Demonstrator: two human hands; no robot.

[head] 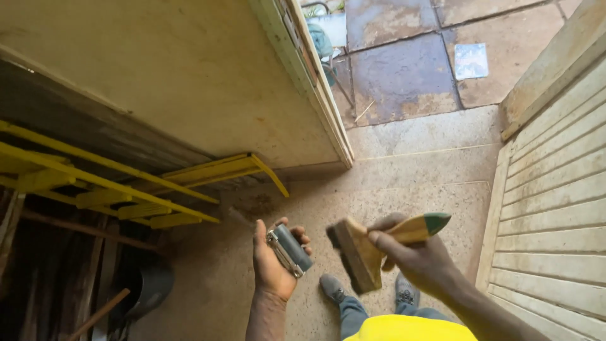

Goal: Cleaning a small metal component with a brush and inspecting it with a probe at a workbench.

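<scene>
My left hand holds a small grey rectangular metal object with a silver edge, palm up at waist height. My right hand grips the wooden handle of a wide paint brush; the handle tip is green and the dark bristles point toward my left hand. The brush head sits a short gap to the right of the grey object. My grey shoes stand on the speckled floor below both hands.
Yellow metal frames lean against a cream wall on the left, with dark timber and a black pan below. A slatted wooden door stands on the right. A doorway opens onto stone paving ahead.
</scene>
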